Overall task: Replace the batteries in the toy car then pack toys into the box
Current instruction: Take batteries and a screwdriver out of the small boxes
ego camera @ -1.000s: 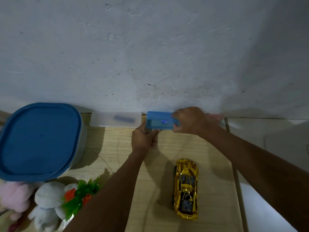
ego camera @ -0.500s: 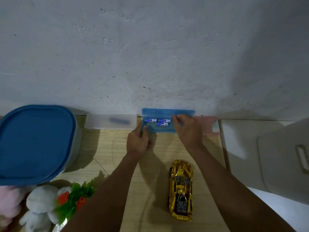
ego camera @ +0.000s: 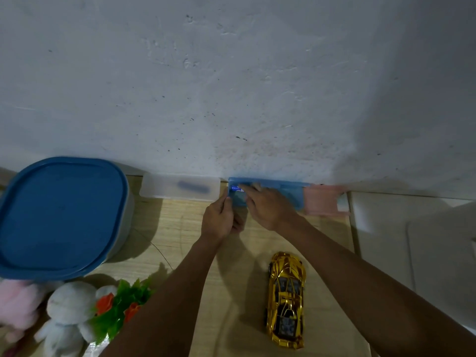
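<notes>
The left hand [ego camera: 221, 217] pinches the left end of the blue battery case [ego camera: 286, 193] against the wall. The right hand [ego camera: 270, 210] dips its fingers [ego camera: 253, 187] into it, but they are blurred and whether they grip anything is unclear. The gold toy car [ego camera: 287, 300] lies nearer, apart from the case. The blue-lidded box [ego camera: 61, 215] stands far left.

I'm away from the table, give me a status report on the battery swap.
Left hand grips open blue plastic battery case. Right hand fingers inside it, grip unclear. Gold toy car untouched. Nothing in the way.
</notes>
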